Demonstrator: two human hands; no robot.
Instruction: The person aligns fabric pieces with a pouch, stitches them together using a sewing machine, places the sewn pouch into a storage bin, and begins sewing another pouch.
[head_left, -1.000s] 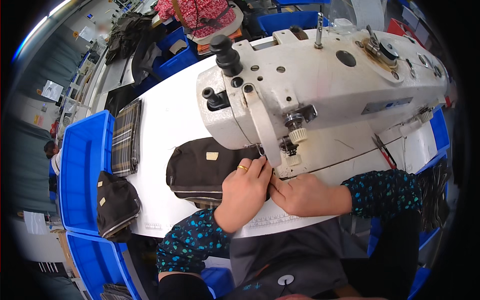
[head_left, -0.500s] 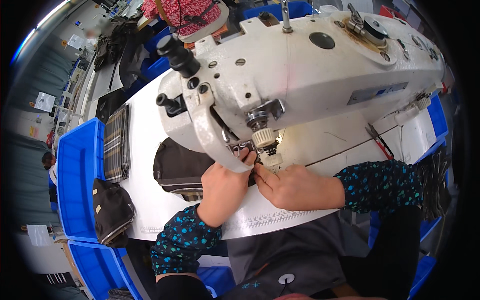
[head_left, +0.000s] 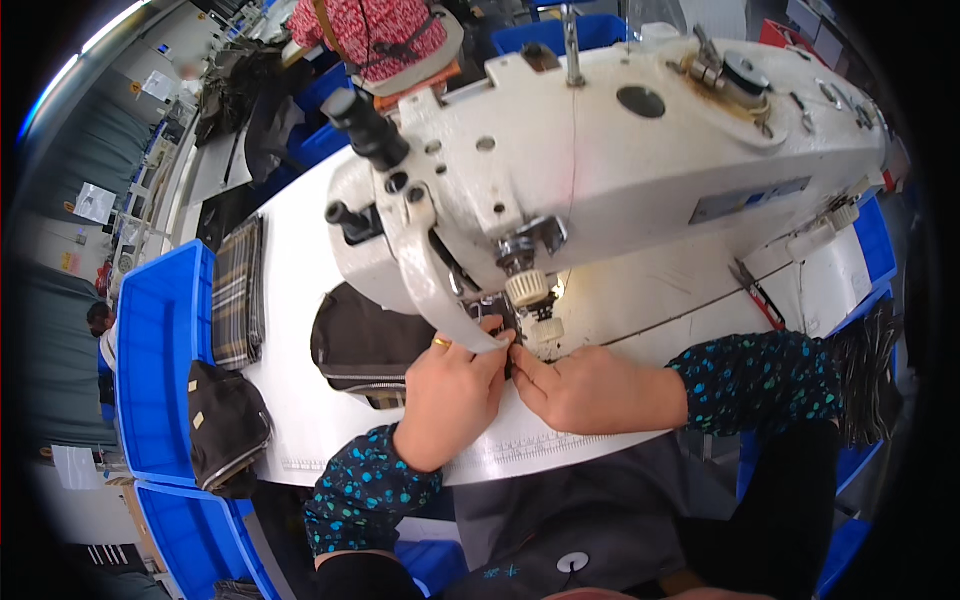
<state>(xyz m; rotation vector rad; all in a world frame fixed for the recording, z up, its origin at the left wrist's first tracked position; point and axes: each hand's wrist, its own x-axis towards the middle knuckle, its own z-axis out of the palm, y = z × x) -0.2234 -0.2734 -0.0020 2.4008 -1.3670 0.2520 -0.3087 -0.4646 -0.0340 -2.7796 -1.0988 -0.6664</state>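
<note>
A white industrial sewing machine (head_left: 630, 170) spans the upper middle of the white table (head_left: 290, 420). A dark brown fabric pouch (head_left: 362, 332), with a zipper and a plaid lining edge, lies under its left end. My left hand (head_left: 450, 395) is closed at the pouch's right end, fingertips by the presser foot (head_left: 492, 308), partly behind the machine's white lever (head_left: 440, 295). My right hand (head_left: 585, 390) is closed beside it, thumb and forefinger pressed on the dark fabric. The exact pinch is partly hidden.
Blue bins (head_left: 160, 360) line the left edge, beside folded plaid fabric (head_left: 237, 290) and another dark pouch (head_left: 222, 425). Red-handled scissors (head_left: 760, 300) lie at right, with hanging dark fabric (head_left: 865, 380) beyond. A person in red (head_left: 375, 40) is behind; another person (head_left: 100, 322) is far left.
The view has shifted, so the machine sits further left in the picture than a second ago. Both hands stay on the fabric at the presser foot, the left fingertips now partly behind the lever.
</note>
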